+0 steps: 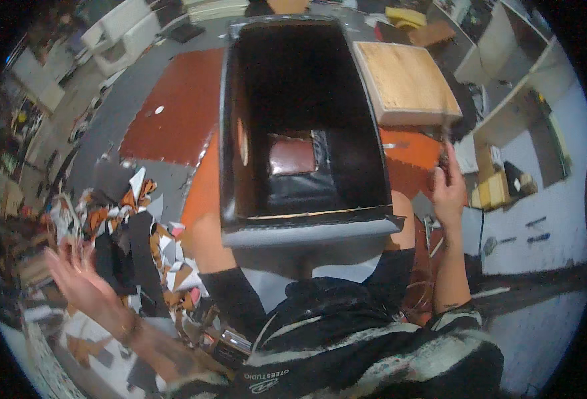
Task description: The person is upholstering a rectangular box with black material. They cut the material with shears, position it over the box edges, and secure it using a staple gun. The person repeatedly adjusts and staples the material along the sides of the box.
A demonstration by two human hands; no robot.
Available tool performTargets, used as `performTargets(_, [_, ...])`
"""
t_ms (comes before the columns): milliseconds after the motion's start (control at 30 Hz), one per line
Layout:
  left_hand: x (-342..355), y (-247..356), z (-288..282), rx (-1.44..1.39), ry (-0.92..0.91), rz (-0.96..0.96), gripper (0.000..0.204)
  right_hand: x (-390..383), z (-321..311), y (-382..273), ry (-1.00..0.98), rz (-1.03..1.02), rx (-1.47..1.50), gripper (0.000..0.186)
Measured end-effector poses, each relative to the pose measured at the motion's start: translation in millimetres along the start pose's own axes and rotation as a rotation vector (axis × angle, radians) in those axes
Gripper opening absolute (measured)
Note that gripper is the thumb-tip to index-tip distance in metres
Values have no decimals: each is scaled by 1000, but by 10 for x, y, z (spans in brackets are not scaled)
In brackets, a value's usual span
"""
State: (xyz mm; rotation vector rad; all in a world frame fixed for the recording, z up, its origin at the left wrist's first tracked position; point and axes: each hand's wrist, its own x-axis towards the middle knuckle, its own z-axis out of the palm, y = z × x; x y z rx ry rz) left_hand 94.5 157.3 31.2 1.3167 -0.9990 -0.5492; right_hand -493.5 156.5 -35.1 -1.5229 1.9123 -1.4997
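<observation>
A large black box with an open side facing up (306, 234) rests across my lap, between my knees. Its inside is lined in black, a round cut-out shows in the left wall, and a reddish-brown square patch (292, 157) shows deep within. My left hand (80, 282) is raised out to the left over a heap of scraps, fingers spread and nothing in them. To the right of the box, my right hand (449, 193) grips a slim tool (445, 128) pointing away from me; motion blur hides its exact kind.
Fabric and leather scraps (170, 256) are heaped at the left. Brown sheet material (180, 106) lies beyond them. A wood-topped padded block (406, 76) stands at the right of the box. White shelving (539, 73) and a pale board with hand tools (536, 239) are farther right.
</observation>
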Motion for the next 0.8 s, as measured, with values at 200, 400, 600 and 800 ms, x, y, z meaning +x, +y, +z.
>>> performTargets(200, [-1643,-951,164,139,-775,-1014,42,-1098,-978,2756,22,506,-618,41])
performTargets(400, [-1967,-782,617,362,-990,-1056,49,-2456,-840,3244,17,750,-690,47])
performTargets(600, [-2140,-1096,587,465,-1008,-862,43,-2089,-630,2716,275,218,-576,29])
performTargets(800, [-2262,-1238,812,433,-898,-762,30,-1450,-476,625,-458,-384,-327,42])
